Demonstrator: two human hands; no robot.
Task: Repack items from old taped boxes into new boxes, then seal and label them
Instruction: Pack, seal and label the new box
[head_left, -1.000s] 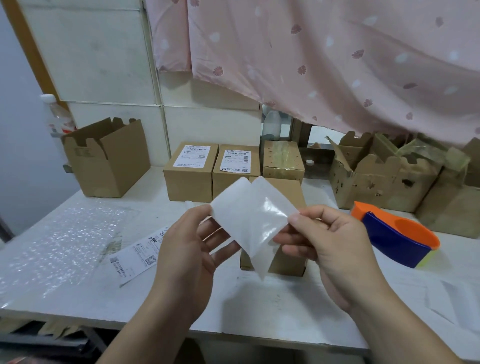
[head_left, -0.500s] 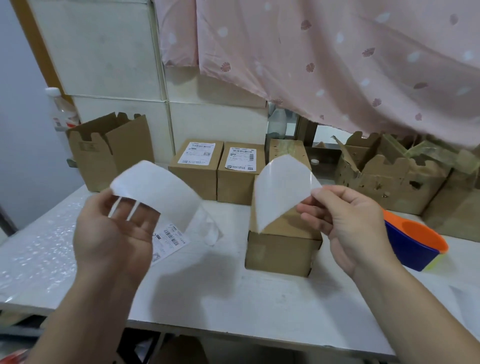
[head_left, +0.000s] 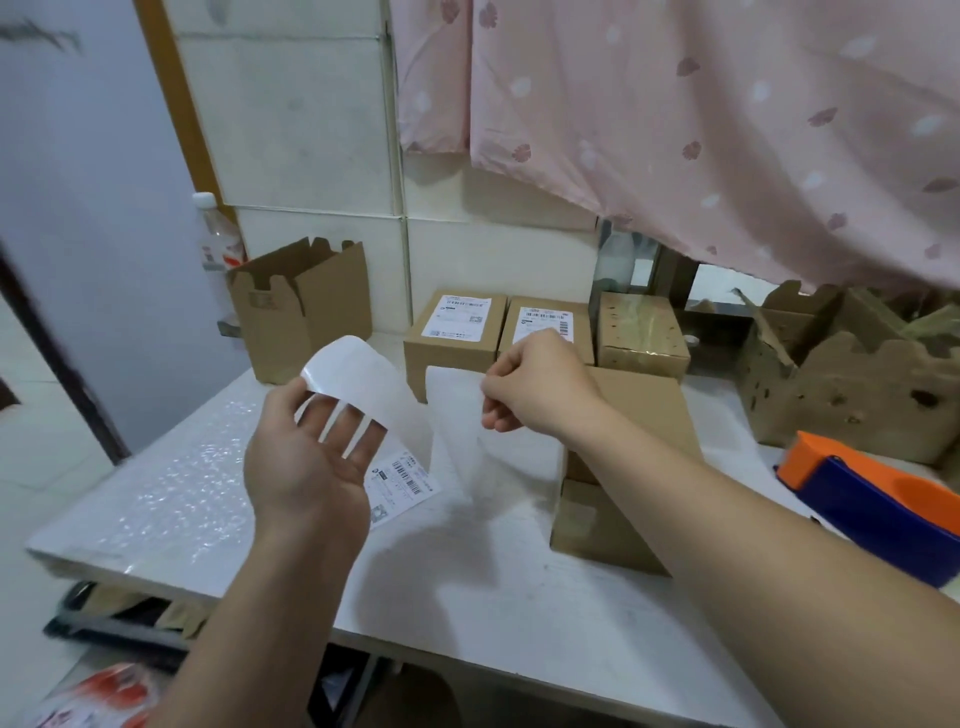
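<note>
My left hand (head_left: 311, 462) is raised palm-up with straight, spread fingers, and a white label sheet (head_left: 358, 379) lies against their far side, curling at its top. To its right, my right hand (head_left: 535, 389) pinches the top edge of a thin translucent backing sheet (head_left: 467, 447), which hangs down over the table. A closed plain brown box (head_left: 639, 415) stands on the white table (head_left: 498, 597), partly hidden by my right forearm. Two sealed, labelled boxes (head_left: 457, 338) (head_left: 545, 325) stand behind it, beside an old taped box (head_left: 641, 332).
An open empty box (head_left: 306, 306) and a bottle (head_left: 218, 244) stand at the back left. Bubble wrap (head_left: 171, 493) and a loose printed label (head_left: 402, 480) lie on the left of the table. Torn old boxes (head_left: 852, 384) and an orange-blue tape dispenser (head_left: 878, 499) are on the right. A pink curtain (head_left: 701, 130) hangs above.
The two sheets, joined a second ago, have been pulled fully apart. My left hand carried one sheet left; my right hand then swung its sheet left, in front of the labelled boxes.
</note>
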